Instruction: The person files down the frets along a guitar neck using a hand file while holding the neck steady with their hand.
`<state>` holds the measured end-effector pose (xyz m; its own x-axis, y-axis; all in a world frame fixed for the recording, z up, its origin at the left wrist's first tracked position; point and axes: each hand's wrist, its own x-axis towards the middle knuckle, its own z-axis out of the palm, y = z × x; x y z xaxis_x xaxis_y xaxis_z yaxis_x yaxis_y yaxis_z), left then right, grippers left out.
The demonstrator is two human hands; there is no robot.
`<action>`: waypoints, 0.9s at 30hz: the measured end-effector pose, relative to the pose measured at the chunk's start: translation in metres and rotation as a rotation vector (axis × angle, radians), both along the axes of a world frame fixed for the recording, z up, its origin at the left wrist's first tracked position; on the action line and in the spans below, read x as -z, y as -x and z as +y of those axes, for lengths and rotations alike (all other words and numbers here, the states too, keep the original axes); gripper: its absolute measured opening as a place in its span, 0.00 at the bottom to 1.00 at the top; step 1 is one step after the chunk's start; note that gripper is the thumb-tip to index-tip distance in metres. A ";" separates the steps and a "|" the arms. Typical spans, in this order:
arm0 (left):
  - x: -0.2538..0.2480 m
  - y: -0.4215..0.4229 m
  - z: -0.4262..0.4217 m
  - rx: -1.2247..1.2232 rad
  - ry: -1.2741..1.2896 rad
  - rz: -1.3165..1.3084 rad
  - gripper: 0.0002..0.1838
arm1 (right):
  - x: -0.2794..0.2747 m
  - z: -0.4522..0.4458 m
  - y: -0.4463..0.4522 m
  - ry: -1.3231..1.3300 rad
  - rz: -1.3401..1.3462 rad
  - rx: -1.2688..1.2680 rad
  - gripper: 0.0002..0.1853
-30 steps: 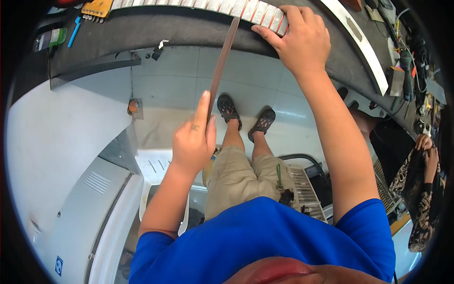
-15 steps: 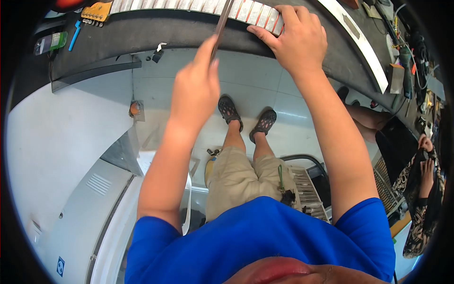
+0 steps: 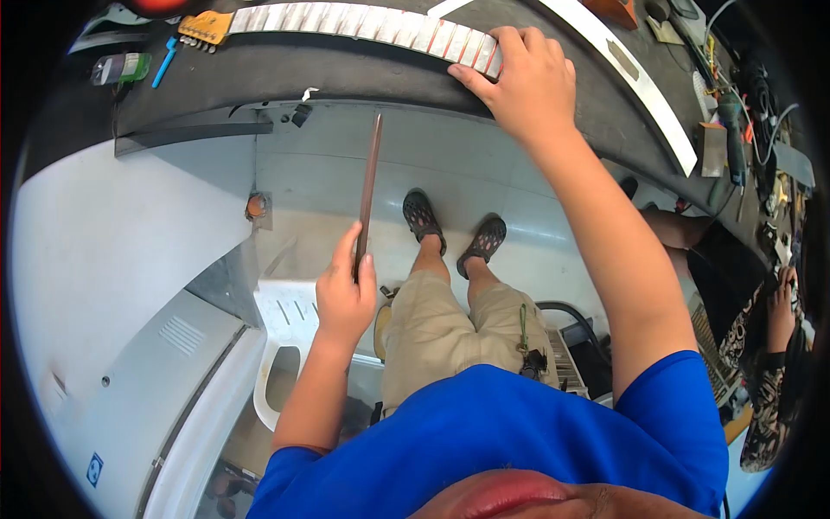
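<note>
A guitar neck point(image 3: 346, 22) lies along the bench, its fingerboard covered in pale strips between the frets, with red lines showing near the right end. At its left end is a yellow-orange headstock point(image 3: 206, 28) with tuning pegs. My right hand point(image 3: 538, 86) grips the neck's right end, thumb on the near edge and fingers over the top. Clear of the bench edge, my left hand point(image 3: 344, 290) holds a long, slim, dark file point(image 3: 370, 186), its tip pointing towards the bench. The file is apart from the neck.
A blue pen-like tool point(image 3: 164, 65) and a small green-labelled bottle point(image 3: 121, 68) lie left on the dark bench point(image 3: 259, 82). A long white curved strip point(image 3: 635, 73) lies right of the neck, with tools and cables beyond. Another person's hand point(image 3: 782, 298) shows far right. A white stool point(image 3: 281, 320) stands below.
My left hand has drawn the file off the neck, back towards my body and down. My right hand stays on the neck's end. The view has shifted slightly.
</note>
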<state>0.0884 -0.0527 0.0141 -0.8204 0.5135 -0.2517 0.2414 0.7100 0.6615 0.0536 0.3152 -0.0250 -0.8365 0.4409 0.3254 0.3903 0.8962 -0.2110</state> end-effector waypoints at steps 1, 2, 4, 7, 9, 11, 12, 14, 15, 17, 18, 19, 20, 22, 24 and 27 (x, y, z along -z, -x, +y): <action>0.000 0.007 0.016 0.012 -0.058 0.066 0.27 | -0.004 0.001 0.002 0.010 -0.065 -0.020 0.35; 0.001 0.018 0.030 0.045 -0.098 0.141 0.27 | -0.011 0.004 0.004 0.018 -0.130 -0.040 0.34; 0.008 0.043 0.060 0.133 -0.157 0.303 0.27 | -0.025 0.007 0.009 -0.002 -0.183 -0.077 0.32; -0.002 0.054 0.090 0.125 -0.177 0.290 0.28 | -0.033 0.011 0.018 -0.009 -0.159 -0.158 0.31; -0.011 0.050 0.095 0.054 -0.172 0.184 0.29 | -0.024 0.018 0.026 0.100 -0.146 -0.226 0.31; -0.026 0.038 0.089 -0.012 -0.166 0.063 0.30 | -0.013 0.022 0.020 0.129 -0.055 -0.304 0.30; -0.028 0.034 0.083 0.020 -0.153 0.152 0.30 | -0.008 0.026 0.016 0.121 -0.021 -0.356 0.30; -0.023 0.031 0.073 0.082 -0.126 0.327 0.31 | -0.006 0.032 0.014 0.100 0.039 -0.416 0.29; -0.022 0.031 0.074 0.091 -0.108 0.318 0.31 | -0.005 0.034 0.014 0.091 0.060 -0.426 0.29; -0.018 0.026 0.077 0.107 -0.068 0.291 0.32 | 0.002 0.036 0.011 0.080 0.094 -0.447 0.28; -0.016 0.025 0.080 0.147 -0.073 0.330 0.32 | 0.004 0.039 0.013 0.085 0.084 -0.459 0.29; -0.013 0.027 0.088 0.189 -0.080 0.369 0.32 | 0.004 0.045 0.018 0.090 0.075 -0.471 0.29; -0.011 0.028 0.094 0.232 -0.089 0.408 0.32 | 0.003 0.049 0.020 0.093 0.065 -0.480 0.29; -0.010 0.027 0.102 0.240 -0.002 0.323 0.32 | -0.004 0.045 0.018 0.118 0.051 -0.432 0.30; -0.009 0.024 0.105 0.224 0.052 0.300 0.32 | -0.016 0.039 0.017 0.157 0.013 -0.383 0.31; -0.003 0.023 0.110 0.176 0.105 0.333 0.32 | -0.019 0.033 0.017 0.159 -0.056 -0.306 0.31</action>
